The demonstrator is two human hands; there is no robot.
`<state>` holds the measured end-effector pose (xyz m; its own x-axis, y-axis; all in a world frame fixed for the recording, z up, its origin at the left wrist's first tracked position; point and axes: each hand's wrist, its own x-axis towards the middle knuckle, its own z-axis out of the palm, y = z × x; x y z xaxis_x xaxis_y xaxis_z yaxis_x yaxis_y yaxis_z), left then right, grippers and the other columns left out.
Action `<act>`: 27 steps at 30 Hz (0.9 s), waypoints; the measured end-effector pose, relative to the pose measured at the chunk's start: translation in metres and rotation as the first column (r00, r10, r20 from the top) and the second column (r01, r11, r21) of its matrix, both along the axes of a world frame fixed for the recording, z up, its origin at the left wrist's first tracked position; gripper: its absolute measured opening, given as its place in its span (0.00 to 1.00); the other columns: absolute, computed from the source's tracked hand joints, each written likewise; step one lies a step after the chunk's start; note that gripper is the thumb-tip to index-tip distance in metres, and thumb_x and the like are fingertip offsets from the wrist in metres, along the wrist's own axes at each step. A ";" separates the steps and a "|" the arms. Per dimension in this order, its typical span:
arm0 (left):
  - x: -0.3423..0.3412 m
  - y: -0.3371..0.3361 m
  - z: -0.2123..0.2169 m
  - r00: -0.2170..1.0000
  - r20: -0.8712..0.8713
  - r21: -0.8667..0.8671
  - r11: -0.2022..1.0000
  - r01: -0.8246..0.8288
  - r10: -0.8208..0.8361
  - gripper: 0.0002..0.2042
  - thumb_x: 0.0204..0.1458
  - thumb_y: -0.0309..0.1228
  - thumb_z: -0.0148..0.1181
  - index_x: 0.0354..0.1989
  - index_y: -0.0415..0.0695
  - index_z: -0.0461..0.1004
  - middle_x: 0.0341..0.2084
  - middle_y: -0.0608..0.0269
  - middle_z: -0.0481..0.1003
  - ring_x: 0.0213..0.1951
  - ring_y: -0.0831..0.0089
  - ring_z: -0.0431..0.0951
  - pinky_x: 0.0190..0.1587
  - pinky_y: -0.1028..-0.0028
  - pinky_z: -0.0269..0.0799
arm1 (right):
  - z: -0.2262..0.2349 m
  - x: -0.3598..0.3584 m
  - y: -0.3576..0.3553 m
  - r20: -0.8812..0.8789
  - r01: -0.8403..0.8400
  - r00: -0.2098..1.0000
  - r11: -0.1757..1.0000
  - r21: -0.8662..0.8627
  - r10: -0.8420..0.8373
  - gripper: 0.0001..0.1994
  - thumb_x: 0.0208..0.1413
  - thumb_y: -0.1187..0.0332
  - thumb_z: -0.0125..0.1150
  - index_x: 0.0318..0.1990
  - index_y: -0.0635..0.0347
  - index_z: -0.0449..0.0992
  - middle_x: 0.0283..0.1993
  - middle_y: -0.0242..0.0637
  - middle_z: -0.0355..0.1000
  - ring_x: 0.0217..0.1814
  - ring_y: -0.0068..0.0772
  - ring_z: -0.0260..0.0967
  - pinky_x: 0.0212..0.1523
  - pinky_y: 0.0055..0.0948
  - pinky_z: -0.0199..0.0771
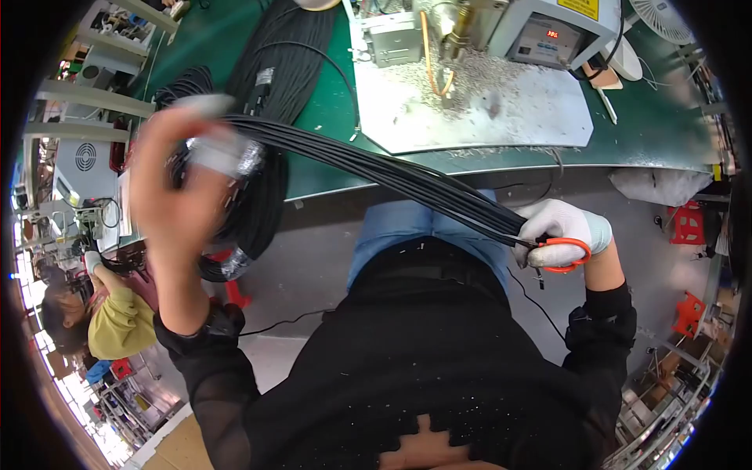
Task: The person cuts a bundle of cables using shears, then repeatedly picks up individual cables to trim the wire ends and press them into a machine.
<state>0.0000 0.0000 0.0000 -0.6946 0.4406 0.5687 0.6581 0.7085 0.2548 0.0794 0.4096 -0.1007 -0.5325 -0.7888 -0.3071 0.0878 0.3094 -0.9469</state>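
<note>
A long bundle of thin black cables (376, 166) stretches from the table's left side across to my right hand (558, 231). That hand wears a white glove and is closed round the bundle's end, with orange-handled scissors (576, 244) in its grip. My left hand (184, 176) is raised by the bundle's other end, smeared by motion, with white covering on some fingertips. Whether its fingers grip the cables cannot be made out. Beneath and beside it hang more coiled black cables (262, 207), wrapped in places with clear film (235, 264).
Further black cables (294, 59) lie on the green table (329, 153). A machine stands on a white board (501, 125) strewn with clippings, beside a control box (548, 43) and a white fan (662, 19). At left sits another person (121, 317); red stools (688, 223) stand right.
</note>
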 end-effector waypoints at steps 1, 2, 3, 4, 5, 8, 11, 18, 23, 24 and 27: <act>0.008 0.040 -0.003 0.945 0.165 -0.004 0.958 0.287 -0.282 0.22 0.37 0.25 0.69 0.45 0.42 0.75 0.40 0.58 0.76 0.41 0.62 0.77 0.45 0.68 0.72 | 0.001 0.005 -0.002 -0.006 0.036 0.999 0.999 -0.027 -0.036 0.12 0.47 0.63 0.63 0.28 0.64 0.79 0.33 0.44 0.73 0.32 0.37 0.67 0.34 0.30 0.68; 0.019 0.078 -0.017 0.896 0.201 -0.168 0.887 0.430 -0.397 0.29 0.34 0.27 0.71 0.50 0.42 0.71 0.42 0.55 0.74 0.45 0.60 0.75 0.48 0.65 0.69 | 0.004 0.005 0.009 -0.016 0.050 0.999 0.998 -0.037 -0.051 0.12 0.47 0.63 0.63 0.28 0.66 0.78 0.33 0.45 0.72 0.32 0.37 0.67 0.34 0.30 0.67; 0.022 0.112 -0.033 0.819 0.318 -0.215 0.806 0.552 -0.477 0.34 0.36 0.32 0.72 0.56 0.42 0.66 0.45 0.50 0.72 0.49 0.52 0.72 0.50 0.59 0.69 | 0.008 0.006 0.019 -0.024 0.067 0.997 0.997 -0.049 -0.068 0.13 0.46 0.63 0.64 0.28 0.67 0.78 0.33 0.45 0.72 0.32 0.36 0.67 0.33 0.30 0.67; 0.030 0.141 -0.055 0.783 0.355 -0.205 0.774 0.599 -0.512 0.33 0.36 0.31 0.71 0.55 0.42 0.65 0.42 0.50 0.73 0.46 0.53 0.73 0.48 0.60 0.70 | 0.010 0.013 0.023 -0.012 0.063 0.998 0.997 -0.052 -0.064 0.13 0.46 0.63 0.64 0.28 0.67 0.78 0.33 0.45 0.72 0.32 0.36 0.67 0.33 0.30 0.67; 0.035 0.169 -0.076 0.739 0.383 -0.190 0.735 0.651 -0.554 0.32 0.37 0.30 0.70 0.55 0.42 0.65 0.39 0.51 0.74 0.43 0.53 0.75 0.46 0.60 0.70 | 0.015 0.021 0.028 -0.032 0.093 0.995 0.993 -0.079 -0.095 0.12 0.46 0.64 0.64 0.28 0.68 0.78 0.33 0.44 0.71 0.32 0.34 0.67 0.34 0.29 0.67; 0.034 0.243 -0.104 0.599 0.664 -0.256 0.616 0.745 -0.448 0.29 0.38 0.28 0.68 0.52 0.40 0.66 0.30 0.54 0.75 0.35 0.54 0.76 0.37 0.62 0.72 | 0.022 0.042 0.056 -0.069 0.166 0.982 0.979 -0.119 -0.175 0.12 0.45 0.65 0.63 0.27 0.68 0.77 0.31 0.43 0.71 0.33 0.32 0.67 0.34 0.29 0.67; 0.024 0.289 -0.113 0.417 0.685 -0.009 0.565 0.825 -0.598 0.26 0.40 0.27 0.64 0.51 0.38 0.66 0.25 0.57 0.73 0.28 0.59 0.76 0.31 0.65 0.71 | 0.020 0.075 0.087 -0.236 0.548 0.771 0.804 -0.230 -0.592 0.10 0.47 0.69 0.60 0.29 0.70 0.77 0.31 0.42 0.70 0.33 0.28 0.66 0.34 0.26 0.67; 0.010 0.304 -0.143 -0.324 0.880 0.475 0.640 0.604 -0.347 0.21 0.44 0.25 0.61 0.50 0.38 0.69 0.18 0.65 0.71 0.17 0.76 0.71 0.20 0.77 0.64 | 0.006 0.101 0.088 -0.554 0.996 -0.004 0.044 -0.074 -0.833 0.13 0.55 0.71 0.48 0.40 0.74 0.74 0.34 0.42 0.71 0.34 0.28 0.68 0.37 0.22 0.67; 0.022 0.258 -0.136 -0.590 0.683 0.599 0.792 0.116 -0.430 0.16 0.46 0.24 0.58 0.46 0.38 0.71 0.16 0.68 0.71 0.16 0.82 0.68 0.19 0.80 0.62 | 0.006 0.052 0.049 -0.250 0.874 -0.137 0.002 -0.485 -0.959 0.15 0.58 0.71 0.50 0.48 0.72 0.72 0.31 0.37 0.73 0.29 0.23 0.68 0.34 0.20 0.69; 0.025 0.252 -0.132 -0.574 0.680 0.594 0.802 0.067 -0.456 0.14 0.47 0.23 0.58 0.45 0.38 0.71 0.16 0.68 0.72 0.15 0.83 0.67 0.19 0.81 0.62 | 0.000 0.034 0.041 -0.279 0.777 -0.136 0.073 -0.626 -0.951 0.16 0.59 0.69 0.51 0.50 0.71 0.71 0.30 0.35 0.74 0.28 0.23 0.69 0.33 0.21 0.70; 0.037 0.232 -0.123 -0.432 0.821 0.501 0.834 0.232 -0.373 0.11 0.48 0.23 0.58 0.41 0.37 0.71 0.17 0.66 0.72 0.15 0.83 0.67 0.19 0.81 0.62 | -0.010 -0.008 -0.008 -0.507 0.576 0.373 0.622 -0.531 -0.777 0.15 0.59 0.67 0.50 0.48 0.69 0.73 0.35 0.38 0.74 0.36 0.27 0.73 0.38 0.23 0.73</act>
